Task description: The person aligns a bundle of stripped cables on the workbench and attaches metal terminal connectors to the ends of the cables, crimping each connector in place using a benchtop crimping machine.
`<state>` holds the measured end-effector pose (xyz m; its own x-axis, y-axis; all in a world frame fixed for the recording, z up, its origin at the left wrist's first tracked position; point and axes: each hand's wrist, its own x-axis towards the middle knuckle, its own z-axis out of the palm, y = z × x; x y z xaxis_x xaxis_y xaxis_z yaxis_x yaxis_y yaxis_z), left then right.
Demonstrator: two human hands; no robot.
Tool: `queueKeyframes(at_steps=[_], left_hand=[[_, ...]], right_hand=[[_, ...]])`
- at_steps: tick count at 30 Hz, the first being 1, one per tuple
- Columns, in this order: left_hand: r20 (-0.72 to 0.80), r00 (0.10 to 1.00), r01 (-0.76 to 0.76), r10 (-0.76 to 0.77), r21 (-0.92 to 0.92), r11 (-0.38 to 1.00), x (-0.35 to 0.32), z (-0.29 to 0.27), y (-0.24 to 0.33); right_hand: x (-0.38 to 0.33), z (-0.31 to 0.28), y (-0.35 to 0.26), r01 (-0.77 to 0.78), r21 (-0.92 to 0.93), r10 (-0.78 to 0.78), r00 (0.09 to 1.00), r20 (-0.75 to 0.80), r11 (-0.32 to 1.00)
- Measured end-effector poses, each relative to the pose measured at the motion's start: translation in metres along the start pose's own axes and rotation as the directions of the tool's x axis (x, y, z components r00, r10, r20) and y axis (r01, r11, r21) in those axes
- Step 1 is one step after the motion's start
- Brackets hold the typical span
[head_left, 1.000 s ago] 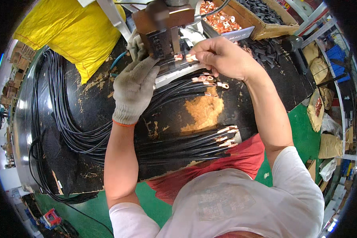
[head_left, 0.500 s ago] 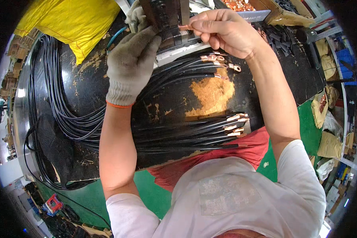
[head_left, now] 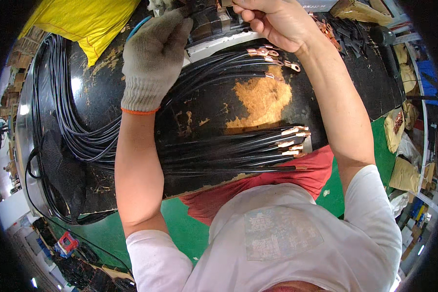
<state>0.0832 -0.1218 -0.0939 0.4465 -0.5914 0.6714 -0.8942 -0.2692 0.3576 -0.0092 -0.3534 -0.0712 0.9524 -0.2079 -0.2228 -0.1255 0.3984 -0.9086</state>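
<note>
Gloved left hand point(head_left: 153, 58), bare right hand point(head_left: 277, 22), black cables point(head_left: 219, 151), copper lugs point(head_left: 292, 141)

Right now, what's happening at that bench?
A person works at a worn black bench. The gloved left hand and bare right hand are both up at a small machine at the far edge. Black cables tipped with copper lugs lie across the bench in two bunches. What the fingers grip is hidden.
</note>
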Motion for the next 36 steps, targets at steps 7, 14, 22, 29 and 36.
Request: queueKeyframes(at_steps=[7, 14, 22, 29, 36], left_hand=[[-0.002, 1.000, -0.019, 0.019, 0.051, 0.999, 0.000, -0.001, 0.001], [-0.045, 0.996, -0.070, 0.072, 0.054, 0.996, 0.001, 0.001, -0.003], [-0.012, 0.999, -0.044, 0.045, 0.065, 0.997, 0.003, -0.003, 0.006], [-0.068, 0.992, -0.102, 0.103, 0.026, 0.994, 0.002, 0.000, 0.001], [0.061, 0.997, -0.053, 0.042, 0.178, 0.983, -0.006, -0.024, 0.049]], right_hand=[[-0.001, 0.002, 0.002, 0.027, 0.009, -0.027, 1.000, -0.007, 1.000], [0.000, 0.001, 0.004, 0.050, 0.012, -0.050, 0.999, 0.015, 0.999], [-0.003, 0.003, 0.003, 0.050, 0.012, -0.049, 0.999, -0.016, 0.999], [-0.006, 0.004, 0.007, 0.109, 0.048, -0.104, 0.990, -0.098, 0.993], [-0.067, -0.003, -0.012, 0.445, -0.800, -0.135, 0.893, 0.429, 0.404]])
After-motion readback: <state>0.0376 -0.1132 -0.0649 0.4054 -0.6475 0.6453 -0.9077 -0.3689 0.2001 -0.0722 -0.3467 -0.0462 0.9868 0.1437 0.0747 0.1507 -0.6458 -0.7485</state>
